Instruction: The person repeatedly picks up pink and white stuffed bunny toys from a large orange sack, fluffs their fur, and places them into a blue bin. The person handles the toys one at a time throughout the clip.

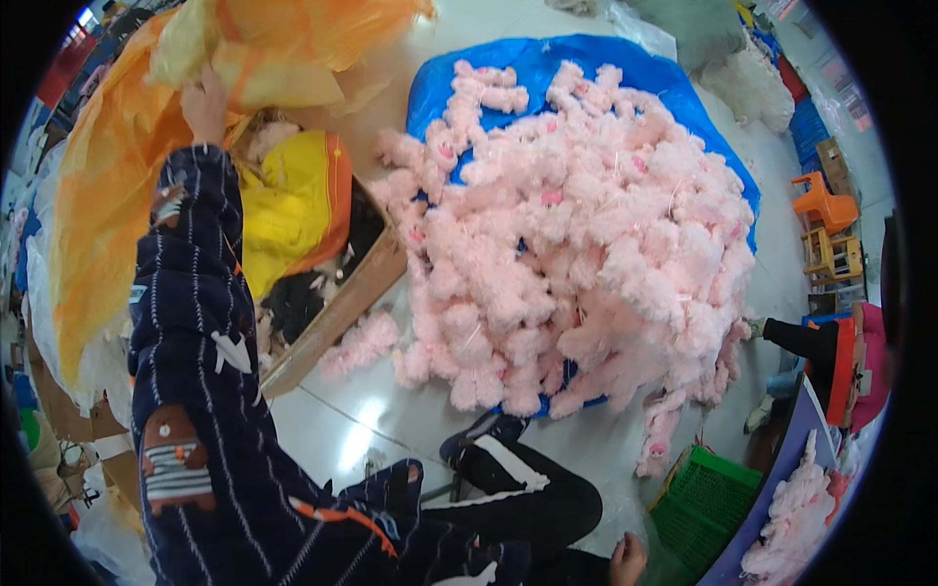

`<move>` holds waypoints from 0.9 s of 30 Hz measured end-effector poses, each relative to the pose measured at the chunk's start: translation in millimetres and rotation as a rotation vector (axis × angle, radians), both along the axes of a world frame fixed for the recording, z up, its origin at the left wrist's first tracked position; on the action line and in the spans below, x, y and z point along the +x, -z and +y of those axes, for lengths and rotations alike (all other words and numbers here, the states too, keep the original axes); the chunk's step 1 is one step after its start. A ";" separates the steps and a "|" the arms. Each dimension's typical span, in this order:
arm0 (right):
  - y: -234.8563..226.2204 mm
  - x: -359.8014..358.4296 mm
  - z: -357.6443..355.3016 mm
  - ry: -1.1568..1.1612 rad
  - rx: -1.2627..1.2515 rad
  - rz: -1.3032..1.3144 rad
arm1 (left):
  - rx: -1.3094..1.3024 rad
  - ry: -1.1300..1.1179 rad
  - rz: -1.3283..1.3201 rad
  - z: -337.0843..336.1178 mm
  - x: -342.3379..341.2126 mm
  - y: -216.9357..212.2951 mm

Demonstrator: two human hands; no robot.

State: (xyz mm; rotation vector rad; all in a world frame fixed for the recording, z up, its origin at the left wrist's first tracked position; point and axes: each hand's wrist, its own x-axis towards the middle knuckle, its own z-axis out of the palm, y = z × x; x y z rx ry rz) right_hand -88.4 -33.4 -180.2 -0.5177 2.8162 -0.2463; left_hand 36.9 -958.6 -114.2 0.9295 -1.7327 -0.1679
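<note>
The left hand [204,105] clenched the orange bag [107,166], which hung lengthwise over the box [337,303]; the right hand's [626,559] grip unclear.

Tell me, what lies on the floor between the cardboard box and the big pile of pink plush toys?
In the head view, one small clump of pink plush lies on the shiny floor between the cardboard box and the pink plush pile. Otherwise that stretch is bare tile.

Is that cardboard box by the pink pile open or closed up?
Open. The cardboard box has no lid or flaps over it, and yellow and orange fabric plus dark items show inside.
</note>
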 end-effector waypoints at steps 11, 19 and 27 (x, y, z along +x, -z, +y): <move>12.0 -48.8 -33.7 -0.171 0.105 -0.196 | 0.439 0.293 -0.292 309.1 66.3 124.9; 124.2 -79.5 -101.7 -0.182 -0.187 -0.446 | 1.771 0.400 -0.477 415.2 44.6 300.9; 243.2 -78.2 -172.9 0.080 -0.547 -0.691 | 1.903 0.015 -0.013 429.1 8.4 365.1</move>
